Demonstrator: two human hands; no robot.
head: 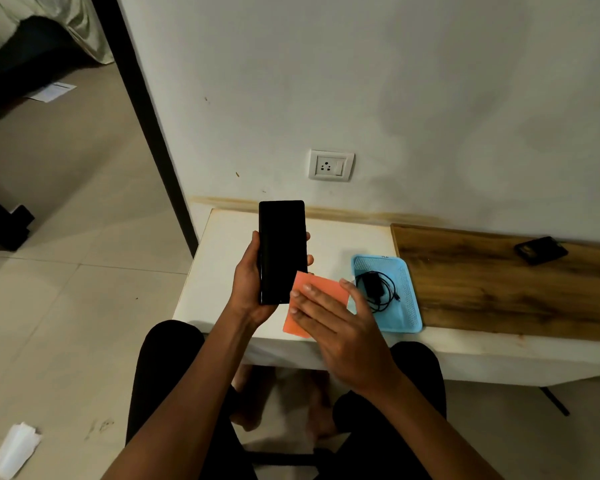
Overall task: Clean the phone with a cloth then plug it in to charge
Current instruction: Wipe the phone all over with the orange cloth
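My left hand (248, 285) grips a black phone (282, 247) upright above the white table, its dark screen facing me. My right hand (333, 327) lies flat on an orange cloth (321, 287), fingers spread over it; the cloth's upper corner overlaps the phone's lower right edge. A black charger with its coiled cable (376, 289) lies in a light blue tray (406, 306) just right of my right hand. A white wall socket with a switch (330, 165) sits on the wall above the table.
The white table (222, 258) meets a wooden board (499, 282) on the right, where a small black object (540, 250) lies near the wall. My knees are under the table's front edge. Crumpled paper (16, 448) lies on the tiled floor at left.
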